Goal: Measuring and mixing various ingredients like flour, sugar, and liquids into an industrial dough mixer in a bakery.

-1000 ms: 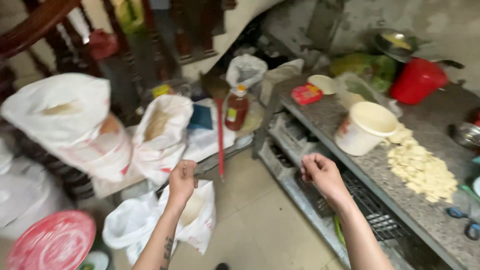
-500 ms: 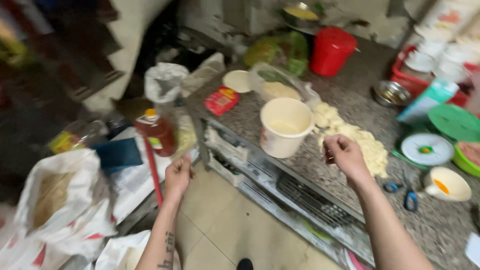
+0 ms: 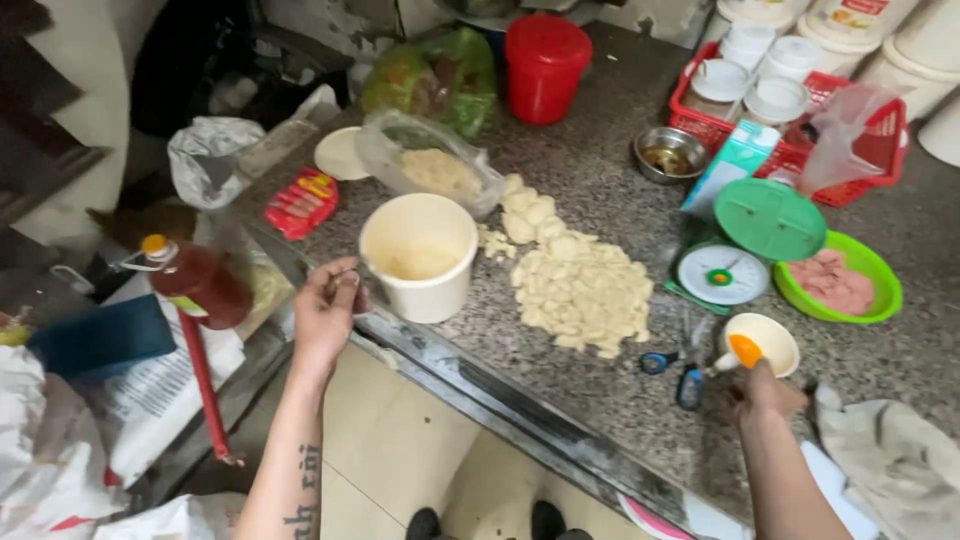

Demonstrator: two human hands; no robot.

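Note:
My left hand (image 3: 325, 312) hovers at the granite counter's (image 3: 620, 185) front edge, fingers curled shut, just left of a cream plastic bucket (image 3: 418, 255) that holds a little pale stuff. My right hand (image 3: 768, 392) rests on the counter right below a small cream bowl (image 3: 762, 343) with an orange piece in it. I see that hand from the back, so its fingers are hidden. A pile of pale dough pieces (image 3: 575, 285) lies between the two hands. Blue-handled scissors (image 3: 672, 372) lie beside my right hand.
A small scale (image 3: 722, 272) with a green lid, a green bowl of pink meat (image 3: 840, 282), a steel bowl (image 3: 670, 152), a red tub (image 3: 545, 65) and a red basket of jars (image 3: 800, 100) stand behind. A grey cloth (image 3: 890, 460) lies right. A sauce bottle (image 3: 195, 282) and sacks sit low left.
The view has swung from the sacks on the floor to the counter. My right hand moved right, from the dough pile to the small bowl. My left hand came up beside the bucket.

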